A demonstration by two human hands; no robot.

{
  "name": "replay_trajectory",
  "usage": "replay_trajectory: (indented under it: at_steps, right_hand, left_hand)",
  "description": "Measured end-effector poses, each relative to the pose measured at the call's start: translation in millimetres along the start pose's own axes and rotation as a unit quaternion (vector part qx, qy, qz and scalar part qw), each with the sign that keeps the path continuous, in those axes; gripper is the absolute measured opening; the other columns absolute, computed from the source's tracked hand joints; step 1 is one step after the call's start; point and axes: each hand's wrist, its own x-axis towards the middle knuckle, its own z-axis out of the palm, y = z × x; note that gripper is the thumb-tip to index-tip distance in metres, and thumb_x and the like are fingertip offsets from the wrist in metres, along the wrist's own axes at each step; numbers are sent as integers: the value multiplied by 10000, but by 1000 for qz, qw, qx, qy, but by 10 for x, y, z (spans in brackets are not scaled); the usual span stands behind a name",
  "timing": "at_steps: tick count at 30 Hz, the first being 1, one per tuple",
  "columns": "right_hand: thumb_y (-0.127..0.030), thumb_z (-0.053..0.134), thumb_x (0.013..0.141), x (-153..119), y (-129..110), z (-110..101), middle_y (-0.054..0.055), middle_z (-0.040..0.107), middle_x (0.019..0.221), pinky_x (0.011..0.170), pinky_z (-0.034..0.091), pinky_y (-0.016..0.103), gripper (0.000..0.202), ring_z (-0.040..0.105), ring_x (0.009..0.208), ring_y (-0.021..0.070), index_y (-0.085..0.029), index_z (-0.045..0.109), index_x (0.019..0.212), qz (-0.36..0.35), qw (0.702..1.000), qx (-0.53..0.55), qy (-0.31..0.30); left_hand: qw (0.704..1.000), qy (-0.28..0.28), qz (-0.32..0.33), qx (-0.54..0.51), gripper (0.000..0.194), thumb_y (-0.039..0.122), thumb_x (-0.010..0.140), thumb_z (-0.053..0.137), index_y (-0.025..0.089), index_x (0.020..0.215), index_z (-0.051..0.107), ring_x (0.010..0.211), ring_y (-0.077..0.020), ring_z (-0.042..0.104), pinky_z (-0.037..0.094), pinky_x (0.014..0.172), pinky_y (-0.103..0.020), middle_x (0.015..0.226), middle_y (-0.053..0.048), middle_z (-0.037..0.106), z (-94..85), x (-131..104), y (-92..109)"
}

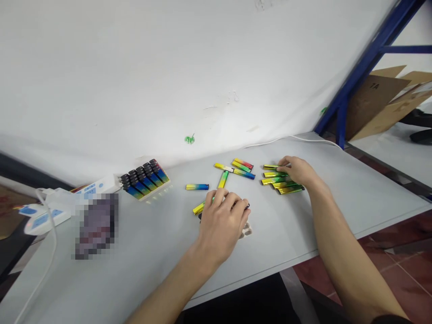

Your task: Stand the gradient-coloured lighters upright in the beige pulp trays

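At the middle of the table my left hand [222, 220] is closed, fingers bent over a dark-topped lighter [248, 206] that it mostly hides. Beneath it shows part of a pale tray with round holes [248, 231]. A yellow lighter [198, 209] lies at its left edge. My right hand [295, 172], thumb and fingers together, grips a yellow-green lighter [269, 167] at the back of a loose group. Several more green-gold lighters [290, 190] lie just below that hand.
Loose lighters [243, 173] lie near the wall, with a yellow-blue lighter [197, 186] to their left. A filled tray of upright lighters [146, 180] stands at left, beside power strips [97, 188] and a blurred dark object [97, 225]. A blue metal frame [342, 108] and cardboard boxes [381, 99] are at right.
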Motion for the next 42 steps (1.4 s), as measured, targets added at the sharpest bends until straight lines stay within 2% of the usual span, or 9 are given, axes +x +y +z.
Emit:
replay_trajectory:
  at_steps: [4,9,16,21,25,29,33,37,42]
  right_hand:
    - [-329,596,843,-40,-104,-61,48,684,889,768,473,348,185,623,825,216,-223,692,960,-50,991,55,111]
    - [-379,625,848,-118,-465,-50,54,669,947,823,511,372,287,634,820,192,-212,652,1080,-80,935,249,238]
    - [-408,805,700,-403,-1087,133,15,683,854,765,569,350,370,672,774,173,-211,627,958,-123,837,526,89]
    - [-382,814,716,-693,-1447,288,31,714,922,800,588,355,287,704,833,185,-209,678,901,-184,806,561,-39]
    - [-378,772,775,-819,-1543,376,36,738,901,796,606,382,249,723,791,188,-217,688,944,-177,793,581,-49]
    - [-444,702,835,-801,-1492,383,21,731,760,812,609,424,257,722,746,190,-210,649,926,-142,794,591,6]
    - [-477,649,871,-717,-1400,392,25,716,762,798,592,393,277,704,746,179,-204,620,914,-142,834,532,39]
    - [-462,608,897,-682,-1354,420,26,691,745,719,569,344,257,680,680,172,-205,619,888,-153,884,439,48]
    - [-428,557,924,-709,-1357,439,35,705,768,666,545,320,229,669,686,184,-219,649,910,-183,925,328,60]
  left_hand:
    - [1000,-7,-14,-1,86,243,921,609,209,963,675,896,-206,542,413,794,-379,854,-5,695,26,-49,-9]
    - [996,-9,17,86,111,198,913,596,182,982,680,845,-209,548,414,816,-402,882,-36,686,12,-95,28]
    - [996,12,-74,56,389,360,938,554,169,1276,578,967,-260,579,440,848,-418,1080,-101,693,-117,71,-142]
    - [988,-100,-116,-14,414,340,943,526,169,1320,516,1070,-276,592,460,880,-409,1162,-105,673,-196,306,-407]
    - [956,-213,-136,-148,267,361,977,429,211,1043,640,789,-220,640,449,679,-324,892,-53,708,-205,391,-602]
    - [917,-141,-233,-291,227,398,948,478,222,902,613,588,-165,580,396,572,-275,667,11,637,-116,334,-778]
    - [798,-37,-372,-473,249,485,940,456,239,966,490,443,-118,538,409,479,-243,630,60,583,18,166,-922]
    - [717,79,-417,-553,207,465,933,440,262,921,399,447,-89,491,292,384,-175,730,53,622,63,-40,-1035]
    - [669,140,-439,-584,291,542,905,454,252,910,472,446,-100,453,304,386,-179,553,80,474,26,-174,-1098]
